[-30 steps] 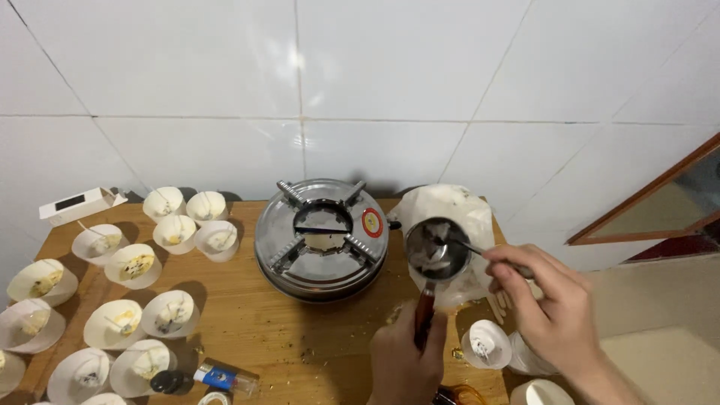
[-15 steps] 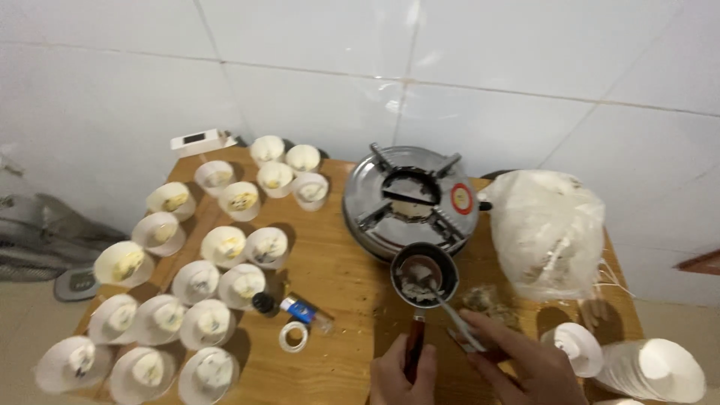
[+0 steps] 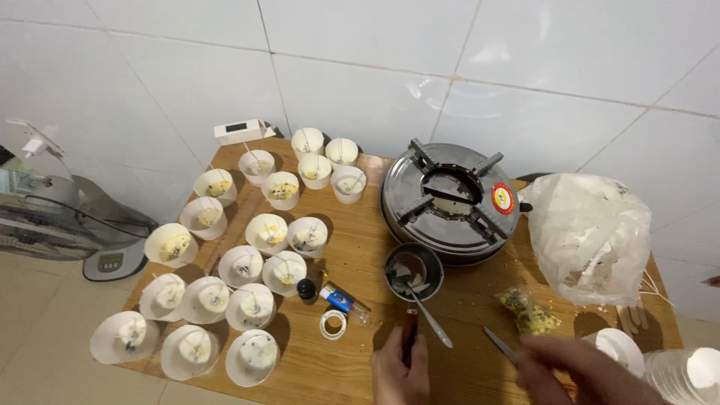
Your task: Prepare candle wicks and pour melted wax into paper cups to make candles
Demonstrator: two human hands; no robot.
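- Down at 6 o'clock on the wooden table, my left hand is wrapped around the dark handle of a small round metal pot; the bowl sits at 12 from that grip.
- A shiny spoon leans inside it.
- My right hand is blurry, pinching a thin metal tool that points toward 10.

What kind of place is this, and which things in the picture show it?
Probably a small home workshop for pouring candles. A wooden table stands against a white tiled wall and holds many white paper cups with wicks, a portable gas stove, and a small metal pot whose handle the left hand holds.
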